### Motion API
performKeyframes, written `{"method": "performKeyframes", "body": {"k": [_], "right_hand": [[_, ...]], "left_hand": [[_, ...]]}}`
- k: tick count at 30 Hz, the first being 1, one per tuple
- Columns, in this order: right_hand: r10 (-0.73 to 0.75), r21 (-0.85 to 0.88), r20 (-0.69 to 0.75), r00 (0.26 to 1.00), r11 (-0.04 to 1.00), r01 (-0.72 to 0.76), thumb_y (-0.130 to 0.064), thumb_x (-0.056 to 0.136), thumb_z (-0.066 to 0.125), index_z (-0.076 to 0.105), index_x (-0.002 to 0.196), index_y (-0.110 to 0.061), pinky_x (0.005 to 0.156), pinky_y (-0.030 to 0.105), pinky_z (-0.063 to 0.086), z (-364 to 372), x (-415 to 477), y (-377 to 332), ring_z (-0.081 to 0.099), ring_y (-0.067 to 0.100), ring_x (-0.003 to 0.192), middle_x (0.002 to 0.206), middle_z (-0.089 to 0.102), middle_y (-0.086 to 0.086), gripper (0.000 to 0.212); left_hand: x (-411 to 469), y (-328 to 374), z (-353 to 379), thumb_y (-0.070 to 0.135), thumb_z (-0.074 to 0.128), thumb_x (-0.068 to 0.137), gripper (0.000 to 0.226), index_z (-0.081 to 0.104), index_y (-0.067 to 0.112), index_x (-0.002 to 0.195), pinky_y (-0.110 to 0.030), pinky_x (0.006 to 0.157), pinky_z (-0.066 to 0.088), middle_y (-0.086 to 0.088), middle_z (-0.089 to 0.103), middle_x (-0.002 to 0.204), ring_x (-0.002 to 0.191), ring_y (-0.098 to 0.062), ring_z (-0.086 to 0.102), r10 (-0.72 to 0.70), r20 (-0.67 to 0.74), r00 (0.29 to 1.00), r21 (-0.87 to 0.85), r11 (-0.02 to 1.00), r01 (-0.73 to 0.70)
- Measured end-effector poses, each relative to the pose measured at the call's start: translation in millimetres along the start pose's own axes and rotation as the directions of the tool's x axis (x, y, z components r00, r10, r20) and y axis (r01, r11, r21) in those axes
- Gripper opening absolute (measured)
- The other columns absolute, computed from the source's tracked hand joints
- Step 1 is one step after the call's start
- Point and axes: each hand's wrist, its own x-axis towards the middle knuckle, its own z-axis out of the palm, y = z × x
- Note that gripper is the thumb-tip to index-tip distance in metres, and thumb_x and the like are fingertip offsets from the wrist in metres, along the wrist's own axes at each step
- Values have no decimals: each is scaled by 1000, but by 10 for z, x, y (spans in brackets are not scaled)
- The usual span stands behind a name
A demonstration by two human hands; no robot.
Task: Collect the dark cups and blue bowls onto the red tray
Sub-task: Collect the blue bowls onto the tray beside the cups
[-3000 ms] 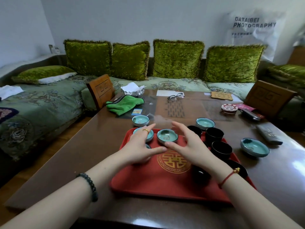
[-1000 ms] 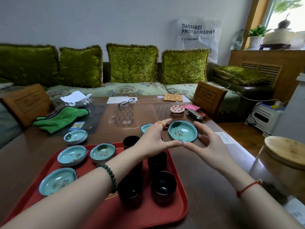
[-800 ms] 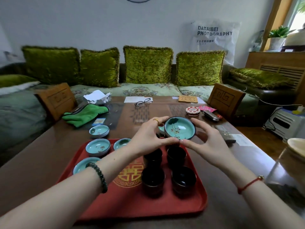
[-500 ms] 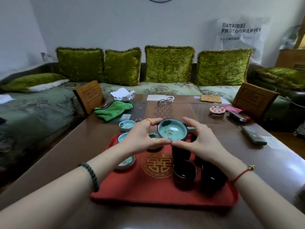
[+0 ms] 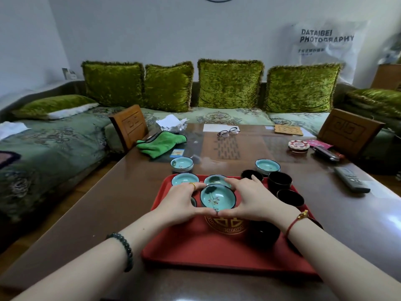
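The red tray (image 5: 195, 246) lies on the brown table in front of me. My left hand (image 5: 181, 202) and my right hand (image 5: 252, 199) together cup a blue bowl (image 5: 217, 196) over the tray's middle, low at the tray. Two more blue bowls (image 5: 184, 179) (image 5: 214, 178) sit at the tray's far left, and a fourth is mostly hidden under my left hand. Several dark cups (image 5: 279, 181) stand along the tray's right side. Off the tray stand one blue bowl (image 5: 181, 164) to the far left and another blue bowl (image 5: 267, 166) to the far right.
A green cloth (image 5: 161, 143), glasses (image 5: 228, 131), a round tin (image 5: 298, 145) and a remote (image 5: 351, 179) lie on the table (image 5: 112, 205). Wooden chair backs (image 5: 129, 124) stand at both far corners, with a green sofa behind.
Both hands carried the blue bowl from the table's right side over to the tray's middle and lowered it there. The camera view swung back to the left.
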Motion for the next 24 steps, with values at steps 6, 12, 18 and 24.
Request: {"method": "performKeyframes", "body": {"k": [6,12,18,24], "right_hand": [[19,-137,120,993,991,-2,-59,69,62,39,130,-13,115,51,6,76,56,-16,44,23,123,125,55,9,79],[15,-165,169,985,986,14,-60,67,62,44,121,-15,113,54,6,138,98,-13,49,25,117,115,59,8,73],[26,-153,186,982,988,3,-61,69,60,42,125,-16,114,55,4,167,116,-13,48,24,118,117,59,8,74],[23,-134,256,966,991,12,-57,71,61,18,141,-22,114,53,13,110,124,-19,41,24,129,137,48,5,90]], "left_hand": [[40,-118,103,63,70,57,76,51,30,123,-32,96,38,3,65,113,113,-18,53,-30,68,997,170,985,18],[66,-154,177,65,67,58,81,48,26,127,-30,100,29,3,61,121,119,-17,47,-39,122,992,262,965,6],[51,-136,169,61,65,64,83,42,21,133,-31,107,22,0,53,133,129,-17,39,-52,146,988,285,959,8],[51,-79,82,66,63,62,81,43,26,130,-32,99,31,0,59,123,120,-19,48,-28,128,991,252,968,-5]]}}
